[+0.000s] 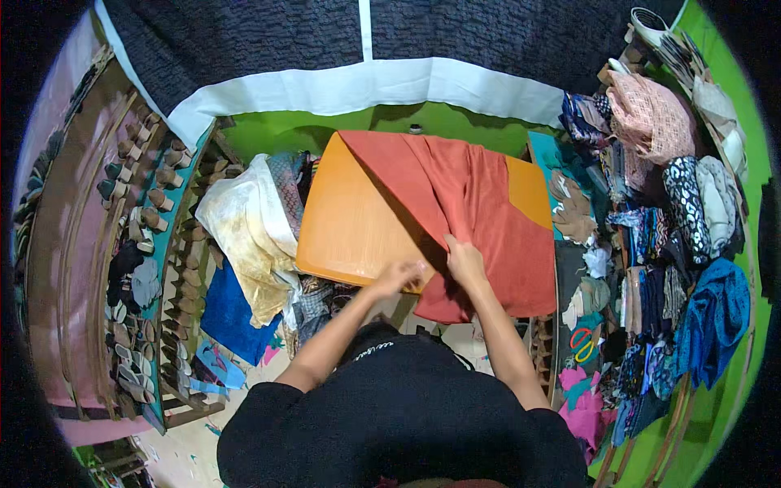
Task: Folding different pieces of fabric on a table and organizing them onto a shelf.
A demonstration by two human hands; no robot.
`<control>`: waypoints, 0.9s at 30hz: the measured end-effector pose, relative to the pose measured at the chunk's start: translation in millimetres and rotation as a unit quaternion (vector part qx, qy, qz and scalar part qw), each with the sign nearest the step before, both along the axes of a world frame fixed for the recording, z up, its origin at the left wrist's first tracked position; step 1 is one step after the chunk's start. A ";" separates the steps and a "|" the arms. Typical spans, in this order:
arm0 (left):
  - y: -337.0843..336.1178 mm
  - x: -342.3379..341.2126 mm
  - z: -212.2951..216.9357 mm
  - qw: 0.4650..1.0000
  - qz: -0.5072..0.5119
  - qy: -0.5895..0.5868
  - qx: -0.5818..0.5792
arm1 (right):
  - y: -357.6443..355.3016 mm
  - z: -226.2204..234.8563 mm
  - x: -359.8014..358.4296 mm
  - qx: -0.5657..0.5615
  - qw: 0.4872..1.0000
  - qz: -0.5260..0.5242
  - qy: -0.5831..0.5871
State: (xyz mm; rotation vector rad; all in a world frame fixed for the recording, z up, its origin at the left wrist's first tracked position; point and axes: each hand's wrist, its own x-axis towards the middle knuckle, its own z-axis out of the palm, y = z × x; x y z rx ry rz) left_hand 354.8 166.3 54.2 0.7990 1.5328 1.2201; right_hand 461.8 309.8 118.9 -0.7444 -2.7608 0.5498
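Note:
A rust-red cloth [512, 252] lies across the right part of an orange tabletop [350, 215]. Its folded edge runs slantwise from the far side toward me, and its near part hangs over the table's front edge. My right hand [464, 260] is closed on this cloth near the front, with creases fanning away from the fingers. Close to the table's front edge, my left hand [397, 278] is just left of the cloth. Its fingers are bent and smeared, so whether they pinch anything does not show.
Left of the table hang a cream-yellow cloth [256, 232] and a blue cloth [236, 313]. Wooden racks with shoe forms [163, 199] stand farther left. On the right, shelves hold several folded fabrics [643, 285], and red-and-yellow-handled scissors [582, 345] lie among scraps. A dark curtain [268, 49] hangs beyond.

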 end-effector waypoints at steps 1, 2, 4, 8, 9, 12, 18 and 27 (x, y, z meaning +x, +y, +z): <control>4.8 -27.7 -15.6 0.985 0.031 -0.171 0.004 | -2.1 8.0 9.3 0.001 1.000 0.006 -0.010; 12.5 -52.9 -23.2 0.940 0.057 -0.336 0.005 | -4.7 10.7 20.0 0.001 1.000 -0.003 -0.011; 23.4 -68.6 38.5 0.929 0.113 -0.352 -0.024 | -9.5 10.0 48.9 -0.008 0.999 0.018 -0.042; 40.5 -153.8 -38.0 0.900 0.216 -0.375 0.059 | -39.3 43.2 92.4 -0.055 0.998 0.023 -0.026; 50.8 -150.9 -15.3 0.881 0.228 -0.408 0.072 | -41.2 42.5 107.0 -0.082 0.996 0.012 -0.036; 76.7 -169.9 -15.8 0.857 0.234 -0.432 0.156 | -53.4 36.7 139.8 -0.191 0.976 0.006 -0.109; 106.0 -176.9 -38.9 0.872 0.471 0.128 0.010 | -65.4 -14.7 161.6 -0.238 0.961 -0.033 -0.138; 40.0 -7.9 22.5 0.906 0.112 0.390 0.118 | -16.1 28.2 37.4 -0.193 0.980 0.001 0.054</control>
